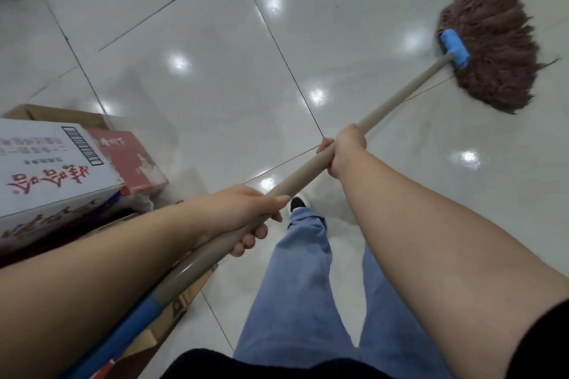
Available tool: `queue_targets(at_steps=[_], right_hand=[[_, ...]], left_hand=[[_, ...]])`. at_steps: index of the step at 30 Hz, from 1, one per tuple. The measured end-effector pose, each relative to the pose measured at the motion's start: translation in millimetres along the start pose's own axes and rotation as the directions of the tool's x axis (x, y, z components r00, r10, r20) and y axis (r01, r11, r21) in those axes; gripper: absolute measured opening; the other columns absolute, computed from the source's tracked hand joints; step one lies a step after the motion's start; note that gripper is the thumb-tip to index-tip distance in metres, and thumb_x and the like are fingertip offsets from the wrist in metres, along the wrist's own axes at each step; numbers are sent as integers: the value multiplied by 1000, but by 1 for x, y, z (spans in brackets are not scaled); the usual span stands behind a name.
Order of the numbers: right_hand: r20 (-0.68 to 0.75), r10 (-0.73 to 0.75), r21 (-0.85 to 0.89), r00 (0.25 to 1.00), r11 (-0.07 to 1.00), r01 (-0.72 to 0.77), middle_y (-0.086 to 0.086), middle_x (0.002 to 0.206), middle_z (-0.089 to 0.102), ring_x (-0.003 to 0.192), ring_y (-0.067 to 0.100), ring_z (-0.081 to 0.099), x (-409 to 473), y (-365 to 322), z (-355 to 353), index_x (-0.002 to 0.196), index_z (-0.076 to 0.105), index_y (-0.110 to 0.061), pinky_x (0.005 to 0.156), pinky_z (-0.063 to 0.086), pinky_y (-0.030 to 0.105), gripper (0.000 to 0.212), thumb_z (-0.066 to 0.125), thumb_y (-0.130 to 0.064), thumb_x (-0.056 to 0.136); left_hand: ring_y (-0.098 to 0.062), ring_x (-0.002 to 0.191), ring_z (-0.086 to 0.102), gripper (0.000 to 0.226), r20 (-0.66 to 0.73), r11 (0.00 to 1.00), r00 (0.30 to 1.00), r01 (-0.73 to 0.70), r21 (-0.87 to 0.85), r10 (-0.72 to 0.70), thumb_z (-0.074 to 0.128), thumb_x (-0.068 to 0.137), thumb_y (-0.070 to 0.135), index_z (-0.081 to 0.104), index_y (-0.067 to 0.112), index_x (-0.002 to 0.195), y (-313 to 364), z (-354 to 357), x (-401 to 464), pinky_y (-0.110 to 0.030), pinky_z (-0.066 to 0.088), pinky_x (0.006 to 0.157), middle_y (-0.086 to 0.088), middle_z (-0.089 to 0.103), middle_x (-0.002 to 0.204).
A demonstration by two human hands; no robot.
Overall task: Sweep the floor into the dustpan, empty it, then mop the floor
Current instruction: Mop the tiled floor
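Observation:
A mop with a brown string head (492, 46) and a blue clamp (455, 48) lies spread on the glossy white tiled floor (215, 49) at the upper right. Its beige handle (400, 95) runs diagonally down to the lower left, ending in a blue grip. My right hand (346, 149) grips the handle at mid-length. My left hand (243, 218) grips it lower down, nearer my body. Both sets of fingers are curled round the shaft.
Stacked cardboard boxes (52, 169), one white with red lettering and one red, stand on the left, close to my left arm. My legs in blue jeans (304, 286) and a dark shoe (298, 203) are below the handle. Open tiles stretch ahead and right.

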State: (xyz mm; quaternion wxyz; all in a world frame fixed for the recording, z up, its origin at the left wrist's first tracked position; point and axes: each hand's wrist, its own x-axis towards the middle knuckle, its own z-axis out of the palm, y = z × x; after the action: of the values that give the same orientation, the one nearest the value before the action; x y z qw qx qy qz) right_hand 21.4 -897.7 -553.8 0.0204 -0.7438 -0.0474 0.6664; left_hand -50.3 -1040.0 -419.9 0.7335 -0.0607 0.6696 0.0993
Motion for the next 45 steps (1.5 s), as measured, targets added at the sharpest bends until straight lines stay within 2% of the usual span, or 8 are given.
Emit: queue_targets(at_steps=[4, 10, 15, 21, 27, 32, 39, 45], right_hand=[[-44, -5, -20, 999, 1000, 4, 6, 52, 45, 39, 16, 39, 10, -39, -7, 72, 37, -15, 35, 42, 13, 35, 36, -37, 98], [-102, -15, 21, 995, 1000, 17, 5, 47, 45, 14, 12, 34, 28, -161, -22, 68, 38, -9, 31, 43, 16, 43, 37, -41, 98], [-67, 19, 166, 998, 986, -8, 5, 51, 43, 36, 15, 36, 38, -283, -19, 67, 38, -11, 33, 41, 13, 44, 42, -44, 96], [-69, 29, 265, 997, 964, -10, 5, 48, 43, 13, 10, 32, 46, -443, -30, 66, 38, -12, 32, 42, 16, 44, 43, -44, 96], [-75, 87, 351, 993, 935, -55, 5, 55, 44, 41, 16, 40, 53, -577, -39, 64, 40, -8, 29, 44, 22, 44, 47, -39, 95], [-68, 52, 342, 996, 939, -25, 2, 52, 42, 16, 10, 35, 68, -682, -51, 65, 39, -11, 31, 42, 17, 33, 41, -28, 94], [-40, 12, 352, 999, 936, 3, 4, 39, 44, 14, 9, 36, 91, -819, -94, 67, 37, -9, 31, 37, 10, 33, 33, -24, 96], [-22, -41, 362, 999, 931, 46, 5, 60, 41, 42, 13, 38, 115, -909, -142, 79, 39, -10, 32, 35, 9, 21, 32, -19, 97]], left_hand=[[-10, 31, 35, 31, 18, 999, 1000, 18, -48, -17, 55, 89, 42, 59, 12, 89, 34, 15, 10, -13, 31, 34, 3, 44, 41], [-5, 29, 32, 22, 144, 988, 987, 88, -127, -69, 54, 88, 40, 56, 18, 91, 149, 51, 31, -9, 27, 32, 5, 41, 41], [-5, 29, 30, 25, 106, 994, 989, 102, -30, -99, 52, 89, 42, 56, 19, 98, 280, 63, 35, -10, 26, 31, 5, 39, 43], [-5, 31, 30, 32, 101, 989, 988, 105, 106, -116, 52, 88, 48, 55, 18, 99, 444, 94, 41, -11, 27, 31, 5, 38, 43], [-5, 28, 30, 40, 75, 966, 992, 78, 247, -99, 48, 87, 56, 50, 16, 82, 586, 121, 45, -10, 28, 31, 5, 36, 38], [-4, 27, 30, 39, 92, 955, 991, 67, 289, -97, 47, 88, 56, 47, 17, 83, 697, 145, 52, -8, 27, 31, 5, 36, 37], [-4, 26, 29, 38, 135, 954, 987, 46, 297, -90, 48, 89, 52, 45, 16, 78, 829, 210, 62, -7, 26, 32, 6, 36, 35], [-5, 27, 33, 38, 57, 938, 997, 26, 345, -48, 50, 88, 52, 52, 14, 85, 909, 275, 81, -9, 30, 32, 5, 39, 37]])
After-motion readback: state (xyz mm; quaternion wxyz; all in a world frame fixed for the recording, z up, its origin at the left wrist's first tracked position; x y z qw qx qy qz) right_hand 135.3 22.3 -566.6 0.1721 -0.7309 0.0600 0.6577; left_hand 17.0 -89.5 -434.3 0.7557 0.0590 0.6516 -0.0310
